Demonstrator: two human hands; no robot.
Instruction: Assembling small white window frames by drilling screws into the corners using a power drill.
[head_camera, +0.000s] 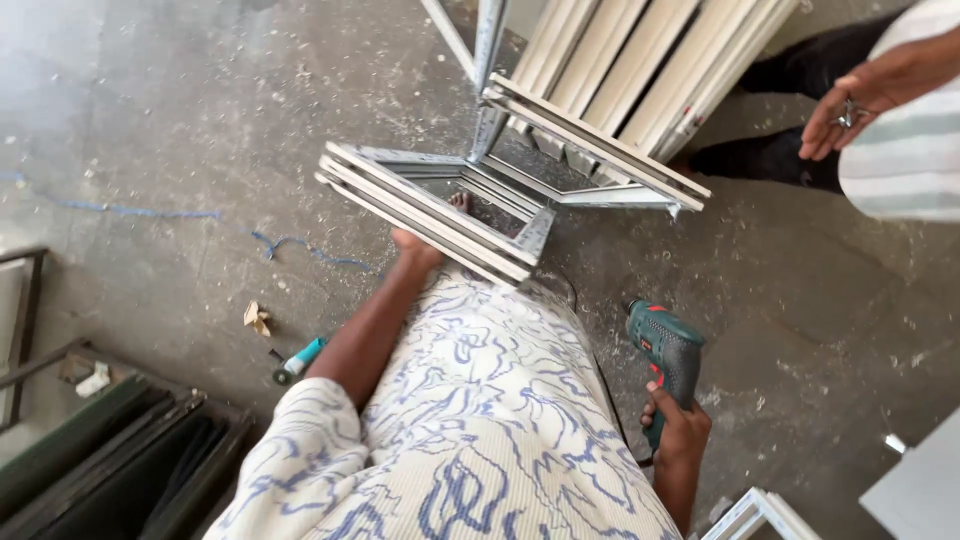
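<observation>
left hand (418, 247) gripping rail of pale aluminium window frame (440, 225), standing on dusty concrete floor (200, 120) | right hand (680, 425) closing around green power drill (665, 350) | frame looking stiff, light, sharp-edged: hold along rail, not corners

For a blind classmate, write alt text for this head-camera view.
The person's left hand grips a pale metal window frame standing on a dusty concrete floor, while the right hand holds a green power drill. Another person's hand shows at upper right.
</observation>
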